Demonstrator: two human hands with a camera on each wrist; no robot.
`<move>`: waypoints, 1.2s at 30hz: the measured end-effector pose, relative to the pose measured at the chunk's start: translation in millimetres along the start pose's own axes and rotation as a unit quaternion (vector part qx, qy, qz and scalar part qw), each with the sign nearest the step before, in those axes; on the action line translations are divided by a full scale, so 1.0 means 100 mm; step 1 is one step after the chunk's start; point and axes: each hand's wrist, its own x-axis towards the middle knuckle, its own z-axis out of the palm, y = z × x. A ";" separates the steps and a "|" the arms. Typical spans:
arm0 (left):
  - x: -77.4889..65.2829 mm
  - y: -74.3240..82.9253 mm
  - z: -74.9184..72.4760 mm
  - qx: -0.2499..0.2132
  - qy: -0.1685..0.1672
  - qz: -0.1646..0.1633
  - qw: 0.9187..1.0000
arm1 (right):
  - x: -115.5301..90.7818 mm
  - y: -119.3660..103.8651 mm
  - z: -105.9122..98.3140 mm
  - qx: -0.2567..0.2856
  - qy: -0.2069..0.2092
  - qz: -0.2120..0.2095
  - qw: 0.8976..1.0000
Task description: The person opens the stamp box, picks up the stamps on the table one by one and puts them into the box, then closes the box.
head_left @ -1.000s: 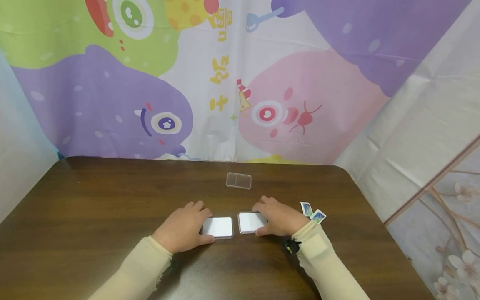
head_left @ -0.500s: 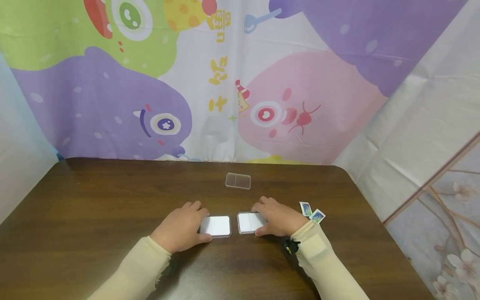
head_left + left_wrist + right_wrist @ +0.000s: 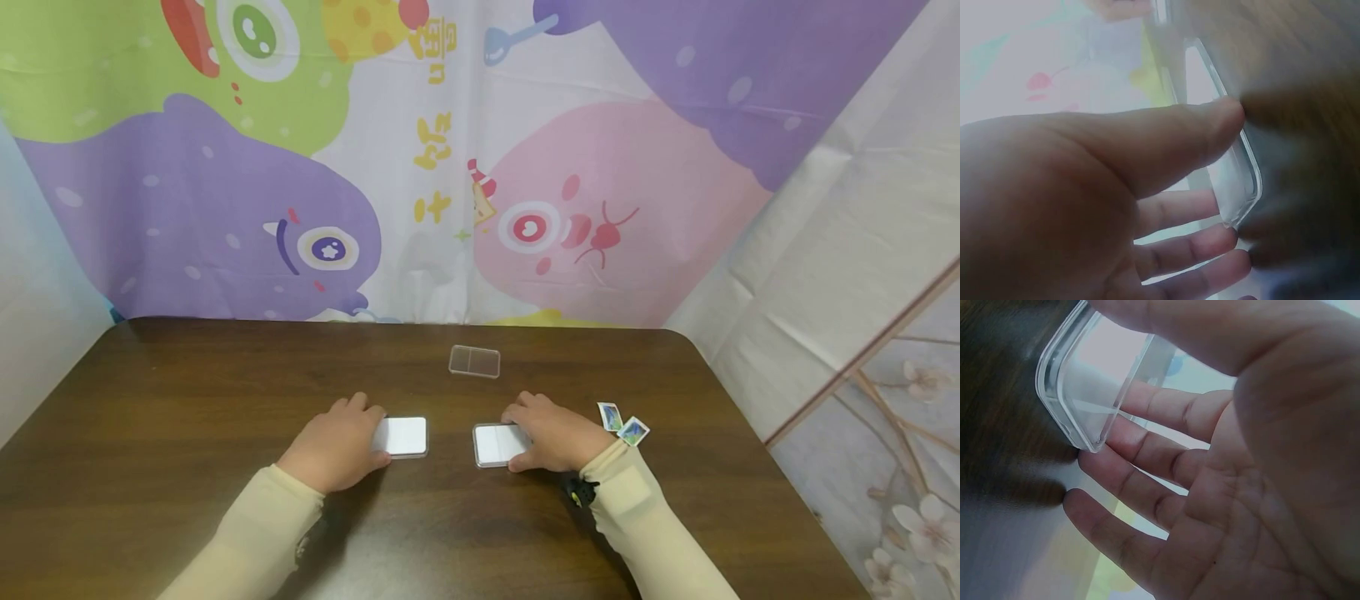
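Note:
My left hand (image 3: 330, 447) holds a small clear plastic box (image 3: 407, 437) with white contents by its left end. Thumb and fingers lie along opposite long sides, as the left wrist view shows for this box (image 3: 1244, 178). To its right, my right hand (image 3: 561, 435) grips a matching clear plastic box (image 3: 495, 445) by its right end. The right wrist view shows this box (image 3: 1099, 362) between thumb and fingers, its near corner close to the wood. A gap separates the two boxes. Whether the left box touches the table I cannot tell.
Farther back lies a clear rectangular plastic piece (image 3: 475, 362) with a line across it. Two small stamp-like pictures (image 3: 633, 431) lie beside the right wrist. The brown wooden table (image 3: 225, 383) ends at a cartoon-printed curtain (image 3: 420, 275).
My left hand has moved left and slightly back, carrying its box, so the gap between the boxes has widened. The right hand and its box have stayed nearly in place.

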 end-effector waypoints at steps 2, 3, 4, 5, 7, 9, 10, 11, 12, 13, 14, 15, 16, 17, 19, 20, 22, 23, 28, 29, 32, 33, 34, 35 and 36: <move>0.01 -0.02 -0.01 -0.005 -0.004 -0.005 1.000 | 0.00 0.00 0.00 0.001 -0.001 0.002 1.000; 0.01 -0.03 -0.01 -0.008 -0.006 -0.007 1.000 | 0.00 0.00 0.00 0.001 -0.001 0.003 1.000; 0.01 -0.04 -0.02 -0.010 -0.010 -0.010 1.000 | 0.00 0.00 -0.01 0.002 -0.001 0.004 1.000; 0.01 -0.05 -0.02 -0.013 -0.012 -0.013 1.000 | 0.00 0.00 0.00 0.003 -0.001 0.004 1.000; 0.01 -0.07 -0.04 -0.017 -0.015 -0.019 1.000 | 0.00 0.00 0.00 0.003 -0.001 0.004 1.000; 0.01 -0.10 -0.06 -0.020 -0.016 -0.024 0.999 | 0.00 0.00 0.00 0.003 0.000 0.003 1.000; 0.01 -0.11 -0.06 -0.020 -0.016 -0.026 0.999 | 0.00 0.00 0.00 0.003 0.001 0.003 1.000; 0.01 -0.12 -0.06 -0.020 -0.016 -0.027 0.999 | 0.00 0.00 0.00 0.003 0.001 0.003 1.000; 0.01 -0.13 -0.06 -0.021 -0.016 -0.027 0.999 | 0.00 0.00 0.00 0.004 0.002 0.002 1.000; 0.01 -0.14 -0.06 -0.021 -0.016 -0.027 0.999 | 0.00 0.00 0.01 0.005 0.003 0.002 1.000; 0.01 -0.15 -0.06 -0.020 -0.016 -0.026 0.999 | 0.00 0.01 0.01 0.005 0.003 0.002 1.000; 0.01 -0.15 -0.06 -0.019 -0.016 -0.026 0.999 | 0.00 0.01 0.01 0.004 0.003 0.001 1.000; 0.01 -0.15 -0.06 -0.019 -0.016 -0.025 0.999 | 0.00 0.01 0.01 0.004 0.004 0.000 1.000; 0.01 -0.15 -0.07 -0.019 -0.015 -0.024 0.999 | 0.00 0.01 0.01 0.004 0.004 -0.001 1.000; 0.01 -0.14 -0.07 -0.018 -0.014 -0.023 0.999 | 0.00 0.01 0.01 0.004 0.005 -0.002 1.000; 0.01 -0.14 -0.07 -0.017 -0.014 -0.024 0.999 | 0.00 0.01 0.01 0.004 0.005 -0.003 1.000; 0.01 -0.13 -0.06 -0.018 -0.013 -0.026 0.999 | -0.01 0.01 0.01 0.005 0.006 -0.003 1.000; 0.01 -0.13 -0.06 -0.018 -0.010 -0.027 0.999 | -0.01 0.01 0.01 0.005 0.007 -0.003 1.000; 0.03 -0.04 -0.05 -0.028 0.040 -0.004 0.999 | -0.01 0.01 0.01 0.006 0.007 -0.003 1.000; 0.04 -0.02 -0.05 -0.028 0.052 0.006 0.998 | -0.01 0.01 0.01 0.006 0.008 -0.004 1.000; 0.08 0.08 -0.02 -0.033 0.071 0.048 0.996 | -0.01 0.01 0.00 0.003 0.009 -0.006 1.000; 0.08 0.11 -0.02 -0.038 0.071 0.063 0.995 | -0.01 0.01 0.01 0.002 0.010 -0.007 1.000; 0.08 0.15 -0.01 -0.042 0.069 0.078 0.994 | -0.01 0.02 0.01 0.001 0.011 -0.009 1.000; 0.08 0.18 0.00 -0.045 0.067 0.094 0.992 | -0.01 0.02 0.01 -0.001 0.012 -0.011 1.000; 0.08 0.22 0.00 -0.047 0.066 0.109 0.991 | -0.01 0.02 0.01 -0.001 0.013 -0.012 1.000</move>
